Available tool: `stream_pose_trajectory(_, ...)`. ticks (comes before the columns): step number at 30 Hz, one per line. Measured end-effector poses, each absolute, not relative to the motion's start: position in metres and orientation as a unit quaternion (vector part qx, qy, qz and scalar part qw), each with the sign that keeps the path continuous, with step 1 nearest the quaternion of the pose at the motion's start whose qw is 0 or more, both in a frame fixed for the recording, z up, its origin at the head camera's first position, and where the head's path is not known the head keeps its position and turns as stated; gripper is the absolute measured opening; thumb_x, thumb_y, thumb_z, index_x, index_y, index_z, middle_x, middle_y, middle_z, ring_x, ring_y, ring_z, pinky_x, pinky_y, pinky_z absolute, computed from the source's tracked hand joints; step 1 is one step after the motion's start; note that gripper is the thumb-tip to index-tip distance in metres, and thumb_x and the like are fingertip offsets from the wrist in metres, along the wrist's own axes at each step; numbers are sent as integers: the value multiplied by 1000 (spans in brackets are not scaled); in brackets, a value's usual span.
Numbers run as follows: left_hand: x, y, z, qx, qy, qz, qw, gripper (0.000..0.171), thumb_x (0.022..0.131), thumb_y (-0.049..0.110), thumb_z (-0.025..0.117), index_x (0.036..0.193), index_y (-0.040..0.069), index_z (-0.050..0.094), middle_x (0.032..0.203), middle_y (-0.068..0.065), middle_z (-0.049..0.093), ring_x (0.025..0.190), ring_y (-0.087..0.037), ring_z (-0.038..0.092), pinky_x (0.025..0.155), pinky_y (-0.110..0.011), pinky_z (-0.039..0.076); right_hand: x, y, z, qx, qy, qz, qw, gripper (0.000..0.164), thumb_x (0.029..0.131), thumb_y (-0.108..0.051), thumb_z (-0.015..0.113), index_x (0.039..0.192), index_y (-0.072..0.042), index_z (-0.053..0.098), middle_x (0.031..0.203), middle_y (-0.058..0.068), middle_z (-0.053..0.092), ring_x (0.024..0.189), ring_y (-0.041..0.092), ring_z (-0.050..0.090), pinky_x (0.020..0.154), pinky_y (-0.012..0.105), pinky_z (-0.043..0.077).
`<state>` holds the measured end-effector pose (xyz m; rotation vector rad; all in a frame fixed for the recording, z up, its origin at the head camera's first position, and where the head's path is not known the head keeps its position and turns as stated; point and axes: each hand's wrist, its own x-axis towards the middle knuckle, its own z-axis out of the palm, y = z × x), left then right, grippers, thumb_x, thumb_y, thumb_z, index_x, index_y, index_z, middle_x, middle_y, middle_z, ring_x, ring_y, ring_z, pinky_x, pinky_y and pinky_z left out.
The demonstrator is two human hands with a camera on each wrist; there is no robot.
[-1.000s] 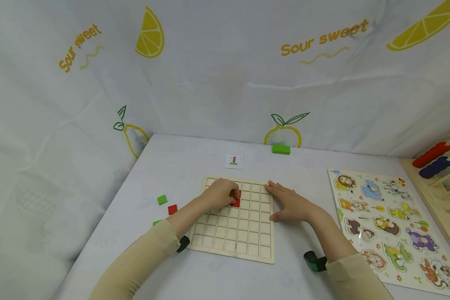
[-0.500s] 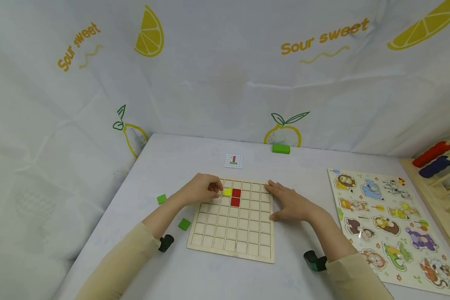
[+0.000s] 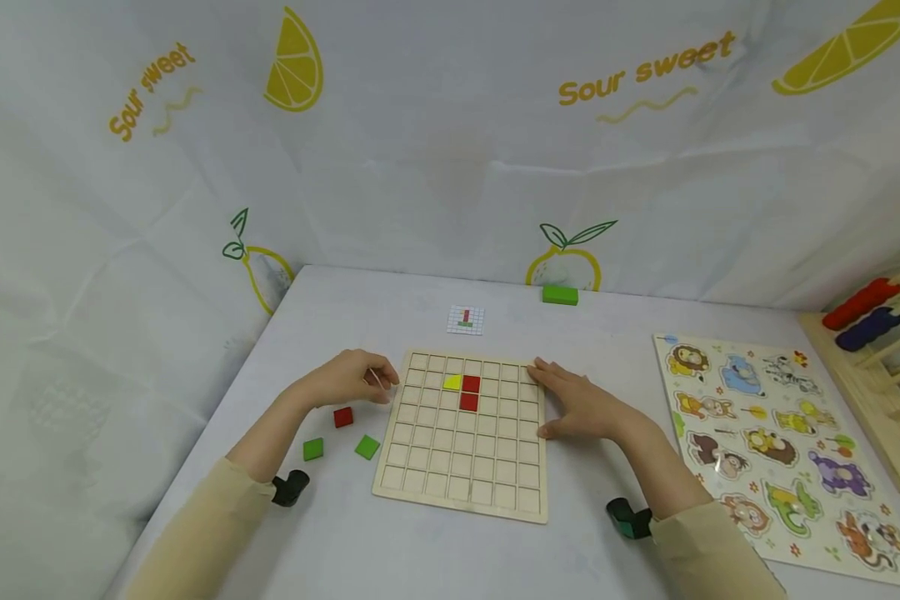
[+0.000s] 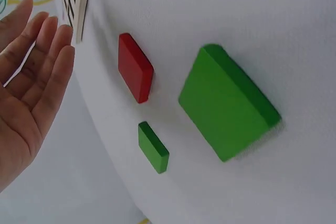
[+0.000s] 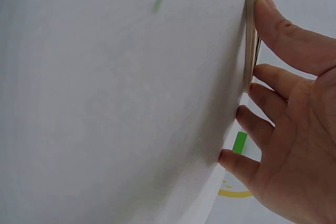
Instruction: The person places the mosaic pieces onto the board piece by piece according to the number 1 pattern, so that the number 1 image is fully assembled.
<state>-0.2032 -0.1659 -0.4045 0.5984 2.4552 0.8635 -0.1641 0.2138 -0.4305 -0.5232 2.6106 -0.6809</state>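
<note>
A wooden grid board lies on the table. Two red tiles sit one above the other in its cells, with a yellow piece left of the upper one. My left hand hovers just off the board's left edge; its fingers are loosely bent and hold nothing. Below it lie a loose red tile and green tiles, also close in the left wrist view, where a green tile looks largest. My right hand rests at the board's upper right edge, thumb and fingers spread along it.
Behind the board lies a small pattern card with a red and green figure. A green block is near the back edge. To the right are an animal puzzle board and a wooden frame with red and blue beads.
My left hand has let go of the yellow piece in the board and moved left, past the board's edge. The right hand has stayed in place.
</note>
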Motion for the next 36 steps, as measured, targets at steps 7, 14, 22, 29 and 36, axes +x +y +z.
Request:
stream_pose_trajectory(7, -202, -192, -406, 193, 896, 293, 272, 30, 82, 10, 74, 112, 10, 71, 112, -6, 72, 98, -16, 65, 81, -29, 53, -165, 213, -429, -192, 930, -243, 199, 93, 80, -31, 79, 155, -6, 29, 165, 18, 20, 153, 43, 15, 118, 69, 14)
stream_pose_trajectory(14, -205, -214, -409, 174, 894, 299, 286, 32, 79, 4, 72, 110, 8, 72, 111, -8, 71, 94, -16, 63, 77, -27, 51, -165, 213, -429, -187, 931, -242, 199, 93, 80, -30, 79, 155, -6, 29, 165, 18, 19, 153, 43, 15, 118, 68, 14)
stream_pose_trajectory(22, -206, -225, -415, 185, 880, 312, 307, 35, 73, -8, 71, 105, 5, 73, 100, -9, 70, 83, -16, 59, 74, -29, 50, -165, 213, -431, -188, 934, -234, 195, 92, 80, -32, 79, 154, -7, 30, 165, 18, 20, 152, 43, 17, 117, 70, 14)
stream_pose_trajectory(29, -205, -226, -420, 195, 881, 306, 304, 36, 71, -14, 66, 99, 9, 73, 90, -8, 66, 82, -17, 56, 69, -27, 48, -165, 214, -432, -190, 934, -232, 192, 93, 80, -33, 79, 154, -6, 30, 165, 18, 20, 152, 44, 17, 117, 70, 14)
stream_pose_trajectory(36, -204, -226, -422, 209, 882, 304, 292, 39, 68, -18, 57, 91, 9, 72, 84, -8, 61, 80, -17, 52, 64, -24, 45, -165, 214, -432, -191, 935, -230, 190, 93, 80, -33, 79, 154, -6, 30, 164, 19, 20, 152, 44, 17, 117, 70, 14)
